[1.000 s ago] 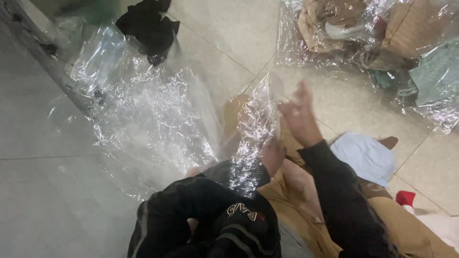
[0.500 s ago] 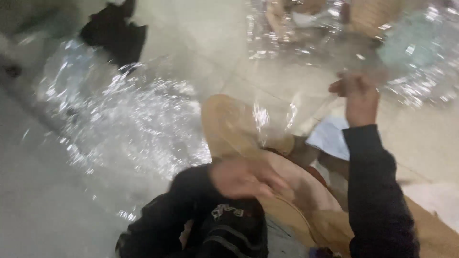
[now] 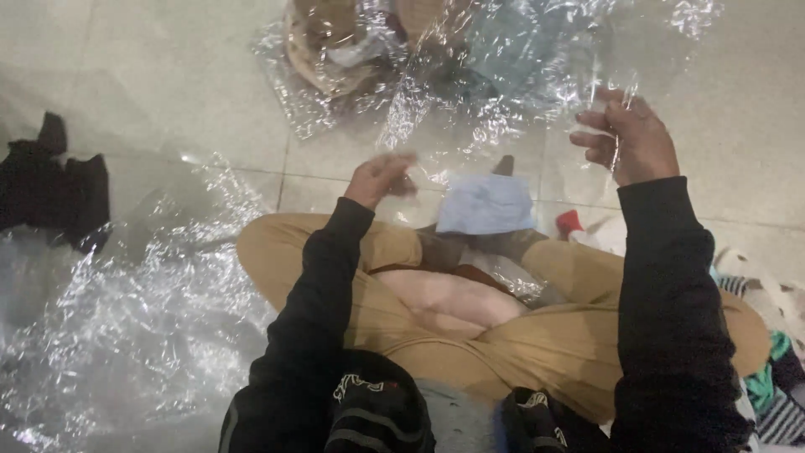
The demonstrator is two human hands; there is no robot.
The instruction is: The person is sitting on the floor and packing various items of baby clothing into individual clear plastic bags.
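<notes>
A clear, crinkled plastic bag (image 3: 520, 92) is held up in the upper middle of the frame, stretched between both hands, glossy with white glare and see-through, so the floor and things behind it show blurred; its outline is hard to trace. The right hand (image 3: 631, 138), upper right, has its fingers curled shut on the bag's edge, wrist bent, black sleeve running down to the lower right; the left hand (image 3: 381, 178), centre, is blurred, fingers bent toward the bag's lower edge, though whether it truly grips cannot be told. Below the bag, a pale blue folded cloth (image 3: 485, 204) lies on the lap, between crossed legs in tan trousers (image 3: 537, 335). Behind the bag, at the top centre, more clear plastic packets (image 3: 335, 59) lie on the pale tiled floor (image 3: 151, 75), holding brown and white folded garments. A heap of loose clear plastic bags (image 3: 126, 327) spreads over the lower left; a black garment (image 3: 54, 189) lies at the left edge; striped green and white clothes (image 3: 776, 377) sit at the lower right.
</notes>
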